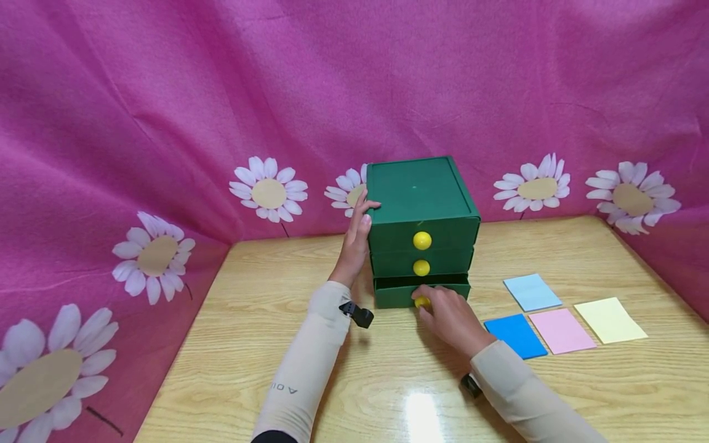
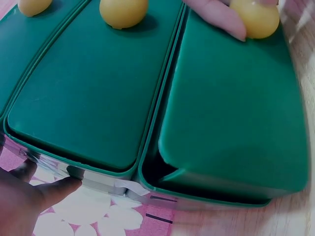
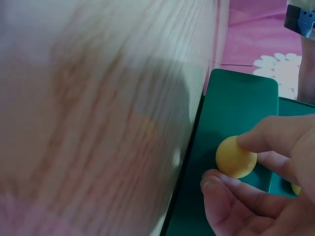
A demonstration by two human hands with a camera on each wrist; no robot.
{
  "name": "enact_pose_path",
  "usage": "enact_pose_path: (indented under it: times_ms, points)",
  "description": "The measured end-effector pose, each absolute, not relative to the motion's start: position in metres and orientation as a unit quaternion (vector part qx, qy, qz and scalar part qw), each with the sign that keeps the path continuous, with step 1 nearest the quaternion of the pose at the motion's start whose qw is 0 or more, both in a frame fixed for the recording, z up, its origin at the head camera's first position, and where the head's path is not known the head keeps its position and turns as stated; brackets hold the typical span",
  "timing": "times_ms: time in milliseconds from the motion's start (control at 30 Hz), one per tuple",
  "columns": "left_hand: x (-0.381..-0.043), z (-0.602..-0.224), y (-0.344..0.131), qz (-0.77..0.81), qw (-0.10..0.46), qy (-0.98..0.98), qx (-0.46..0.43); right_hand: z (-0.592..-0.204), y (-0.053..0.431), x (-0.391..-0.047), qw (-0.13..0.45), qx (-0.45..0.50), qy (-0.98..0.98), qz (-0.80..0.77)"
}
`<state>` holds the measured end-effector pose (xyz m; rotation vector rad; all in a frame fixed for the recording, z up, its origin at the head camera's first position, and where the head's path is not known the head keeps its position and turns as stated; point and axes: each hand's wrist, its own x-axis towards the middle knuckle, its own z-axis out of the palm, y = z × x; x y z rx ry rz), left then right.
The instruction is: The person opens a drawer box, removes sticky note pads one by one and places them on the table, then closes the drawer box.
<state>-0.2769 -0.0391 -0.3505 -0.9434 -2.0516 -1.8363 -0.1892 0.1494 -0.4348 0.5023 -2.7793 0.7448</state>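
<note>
A green three-drawer box (image 1: pixel 423 184) stands on the table, each drawer with a round yellow knob. Its bottom drawer (image 1: pixel 394 297) is pulled out a little; the two drawers above are closed. My right hand (image 1: pixel 451 317) pinches the bottom knob (image 3: pixel 236 157) between thumb and fingers. My left hand (image 1: pixel 354 246) rests against the box's left side, one fingertip over the top edge. In the left wrist view, the left fingers (image 2: pixel 59 191) touch the side wall, fairly straight. What lies inside the drawer is hidden.
Right of the box lie several sticky-note pads: light blue (image 1: pixel 533 292), dark blue (image 1: pixel 516 336), pink (image 1: pixel 562 331) and pale yellow (image 1: pixel 610 320). A magenta cloth (image 1: pixel 310 92) with white daisies hangs behind and beside the wooden table (image 1: pixel 232 344).
</note>
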Motion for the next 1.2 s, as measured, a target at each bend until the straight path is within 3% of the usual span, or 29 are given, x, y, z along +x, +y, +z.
enact_pose_path:
  times_ms: [1200]
  points:
    - [-0.278, -0.351, -0.039, -0.630, 0.122, -0.697, -0.319, -0.433, 0.148, -0.209, 0.097, 0.162, -0.946, 0.263]
